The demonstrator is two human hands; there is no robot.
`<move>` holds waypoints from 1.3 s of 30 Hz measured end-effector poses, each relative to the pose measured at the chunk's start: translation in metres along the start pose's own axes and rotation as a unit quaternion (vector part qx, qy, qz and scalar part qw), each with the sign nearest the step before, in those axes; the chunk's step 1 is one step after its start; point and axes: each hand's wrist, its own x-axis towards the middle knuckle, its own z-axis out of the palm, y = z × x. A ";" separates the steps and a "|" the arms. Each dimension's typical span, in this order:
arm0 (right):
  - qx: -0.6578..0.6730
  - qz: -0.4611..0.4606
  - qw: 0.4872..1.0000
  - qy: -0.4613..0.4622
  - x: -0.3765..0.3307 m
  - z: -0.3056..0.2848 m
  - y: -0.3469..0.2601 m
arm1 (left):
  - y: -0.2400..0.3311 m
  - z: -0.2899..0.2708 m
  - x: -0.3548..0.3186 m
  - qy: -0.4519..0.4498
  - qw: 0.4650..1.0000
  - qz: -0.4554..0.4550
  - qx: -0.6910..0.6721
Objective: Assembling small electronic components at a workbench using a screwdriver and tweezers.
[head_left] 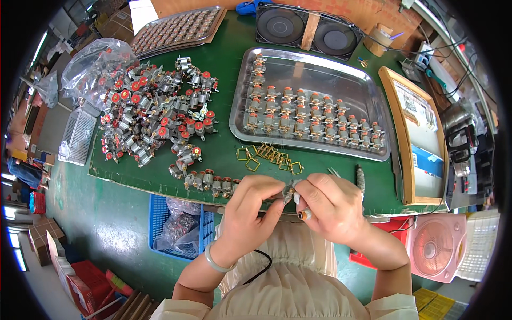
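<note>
Both hands meet over the front edge of the green mat (224,154). My left hand (250,205) pinches one side of a small metal motor (291,193), and my right hand (330,205) grips the other side, with another small part showing under its fingers. Several thin brass square frames (269,157) lie on the mat just beyond my hands. A short row of motors (210,182) lies to the left of my left hand. A large pile of motors with red ends (154,114) covers the mat's left part.
A steel tray (330,74) holds rows of finished motors at centre right. Another tray of parts (178,29) and a plastic bag (96,64) lie at far left. Two black fans (306,26) stand behind. A wooden-framed board (418,133) is on the right, a blue crate (181,224) below the bench.
</note>
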 end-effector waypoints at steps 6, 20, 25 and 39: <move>0.226 0.164 0.960 -0.026 -0.002 0.001 -0.002 | -0.004 0.009 -0.006 0.065 0.993 0.064 0.076; 0.016 0.037 0.988 -0.146 0.003 0.003 0.038 | -0.004 -0.013 0.001 0.087 0.872 -0.277 -0.395; 0.376 0.307 0.872 -0.069 0.001 -0.010 0.023 | -0.009 0.002 -0.002 0.031 0.910 -0.195 -0.364; 0.626 0.490 0.607 0.005 0.004 -0.006 0.018 | -0.003 0.017 0.023 0.011 0.873 -0.269 -0.407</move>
